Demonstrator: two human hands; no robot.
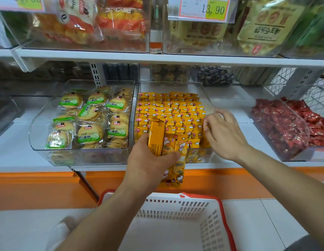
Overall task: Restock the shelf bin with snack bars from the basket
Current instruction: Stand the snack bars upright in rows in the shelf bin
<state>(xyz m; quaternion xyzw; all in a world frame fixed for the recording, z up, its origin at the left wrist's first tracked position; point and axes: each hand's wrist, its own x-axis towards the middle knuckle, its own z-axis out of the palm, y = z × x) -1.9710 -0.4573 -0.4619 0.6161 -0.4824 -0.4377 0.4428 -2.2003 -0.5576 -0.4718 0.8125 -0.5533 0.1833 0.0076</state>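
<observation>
the left hand [148,165] is wrapped tight round a bunch of yellow snack bars [157,140], thumb on one side and fingers on the other, and the bunch stands on end at the front of the clear shelf bin [207,95], partly over its front edge. the right hand [222,133] is at the right side of the bin, with its fingers curled down by the last row of bars; i cannot tell if it pinches a bar or only nudges one. inside the bin, many yellow bars already stand in neat rows [172,109] from back to front. the white basket with the red rim [202,201] sits below the bin, and no bars show in the part of it in view. left of the bin is a bin of round cookies [85,120]; right of the bin is a bin of red packs [284,127]. this looks like the putting-in step, near the end. next, the held bars need a gap at the front to be set into, standing straight like the rows.
</observation>
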